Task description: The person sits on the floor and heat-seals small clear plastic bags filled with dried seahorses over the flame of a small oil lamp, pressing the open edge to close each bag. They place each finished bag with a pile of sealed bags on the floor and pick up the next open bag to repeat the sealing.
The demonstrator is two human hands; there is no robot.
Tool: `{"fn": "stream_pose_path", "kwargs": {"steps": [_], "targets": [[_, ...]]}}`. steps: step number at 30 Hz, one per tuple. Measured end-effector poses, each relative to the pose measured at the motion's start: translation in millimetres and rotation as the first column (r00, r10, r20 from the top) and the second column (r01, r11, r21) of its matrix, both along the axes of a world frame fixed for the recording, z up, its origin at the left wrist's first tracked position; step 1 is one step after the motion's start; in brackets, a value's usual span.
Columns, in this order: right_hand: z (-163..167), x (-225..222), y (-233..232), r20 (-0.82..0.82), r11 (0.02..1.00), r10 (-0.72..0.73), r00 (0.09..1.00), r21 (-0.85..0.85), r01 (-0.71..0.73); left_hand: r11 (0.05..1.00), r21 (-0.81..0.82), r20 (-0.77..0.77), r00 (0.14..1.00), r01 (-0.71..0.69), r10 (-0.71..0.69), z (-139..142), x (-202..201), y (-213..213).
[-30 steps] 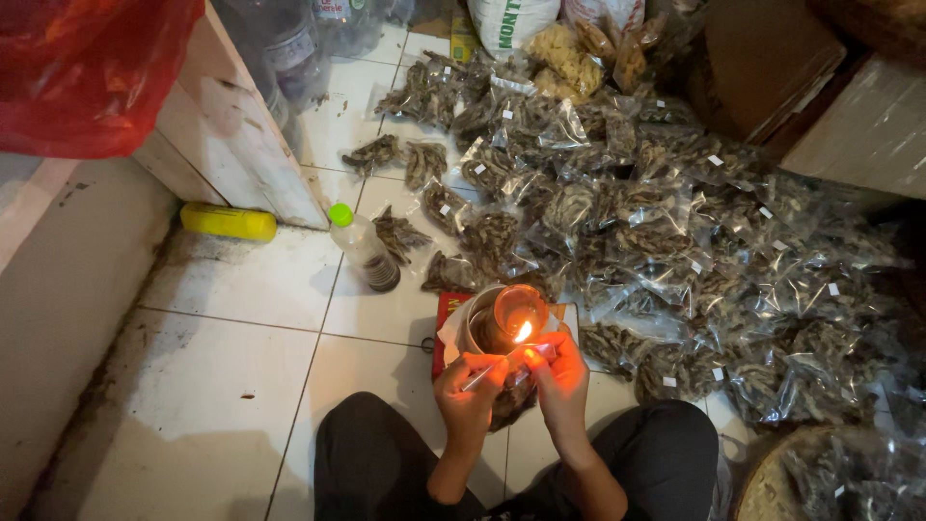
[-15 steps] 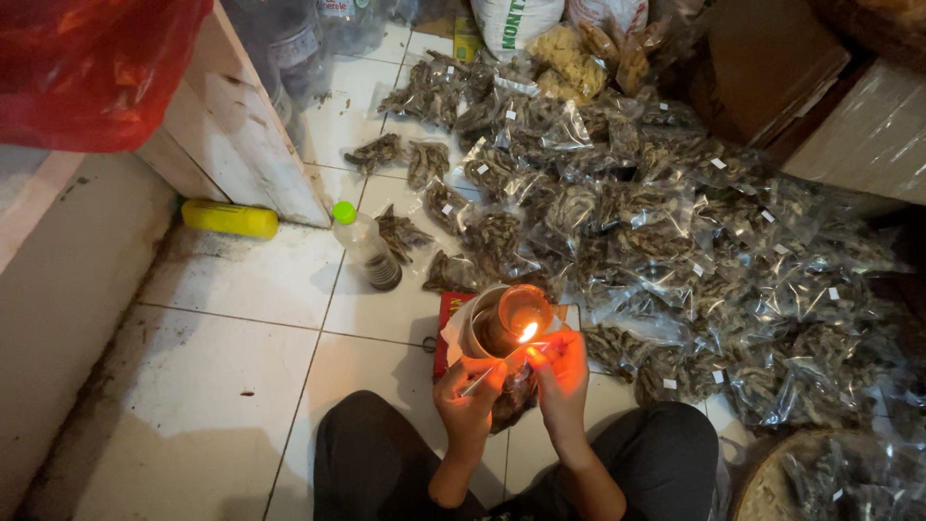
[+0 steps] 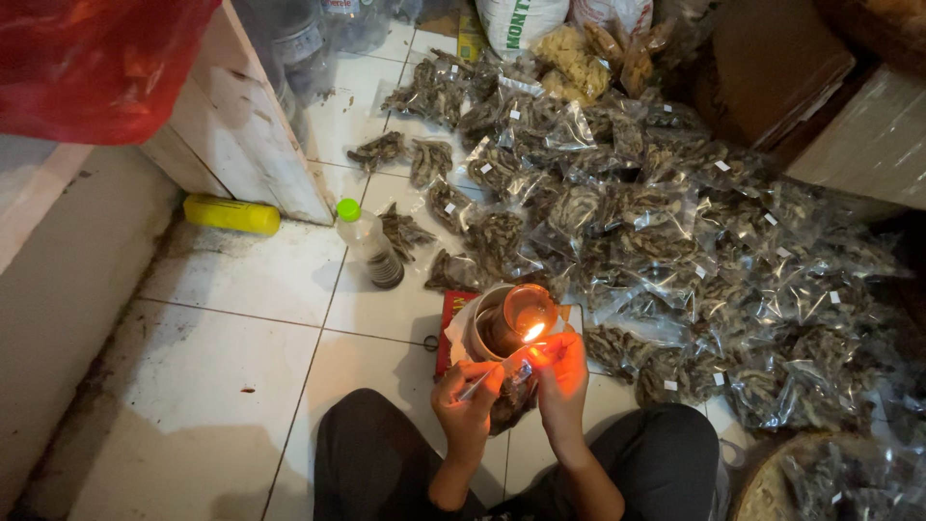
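Note:
My left hand [image 3: 467, 409] and my right hand [image 3: 561, 369] together hold a small clear plastic bag [image 3: 509, 388] of dark dried pieces just above my lap. The bag's top edge is at a small flame [image 3: 532, 332] that burns in a round tin [image 3: 503, 322] in front of my knees. My left hand pinches the bag's left side and a thin pale stick pokes from it. My right hand grips the right side, lit orange by the flame. The tin rests on a red flat box [image 3: 447, 323] on the tiled floor.
A large heap of filled clear bags [image 3: 675, 241] covers the floor ahead and to the right. A small plastic bottle with a green cap [image 3: 367, 241] stands left of the tin. A yellow tube [image 3: 231, 214] lies by a white wooden board [image 3: 236, 125]. A woven basket [image 3: 772, 482] sits at lower right.
Both hands have stayed at the flame with the bag. The view has shifted slightly; nothing else has visibly moved.

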State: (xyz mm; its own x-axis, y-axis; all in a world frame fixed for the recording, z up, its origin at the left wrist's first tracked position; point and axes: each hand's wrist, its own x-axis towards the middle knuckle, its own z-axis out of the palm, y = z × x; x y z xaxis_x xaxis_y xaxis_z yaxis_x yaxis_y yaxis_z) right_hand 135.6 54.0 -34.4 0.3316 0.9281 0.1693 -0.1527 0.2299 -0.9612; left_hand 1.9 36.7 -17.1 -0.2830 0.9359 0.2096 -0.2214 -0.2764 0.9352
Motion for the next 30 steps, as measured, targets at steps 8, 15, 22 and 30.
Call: {"fn": "stream_pose_path", "kwargs": {"steps": [8,15,22,30], "targets": [[-6.0,2.1,-0.4,-0.052,0.990,-0.015,0.999,-0.144,0.007,0.999,-0.011,-0.021,0.999,-0.043,0.043,-6.3,0.9,1.5],[0.9,-1.2,3.1,0.062,0.999,0.006,0.998,0.037,-0.008,0.998,0.009,-0.008,0.998,-0.065,0.065,-7.9,1.5,1.4],[9.8,-4.6,2.9,0.065,1.000,0.017,0.998,0.016,-0.018,0.995,-0.007,-0.003,0.995,-0.095,0.095,-14.4,1.1,-0.5],[0.5,-3.9,4.3,0.049,1.000,0.003,0.999,0.007,-0.004,0.997,-0.044,0.102,0.993,-0.056,0.061,-20.0,-1.1,-1.5]]}}
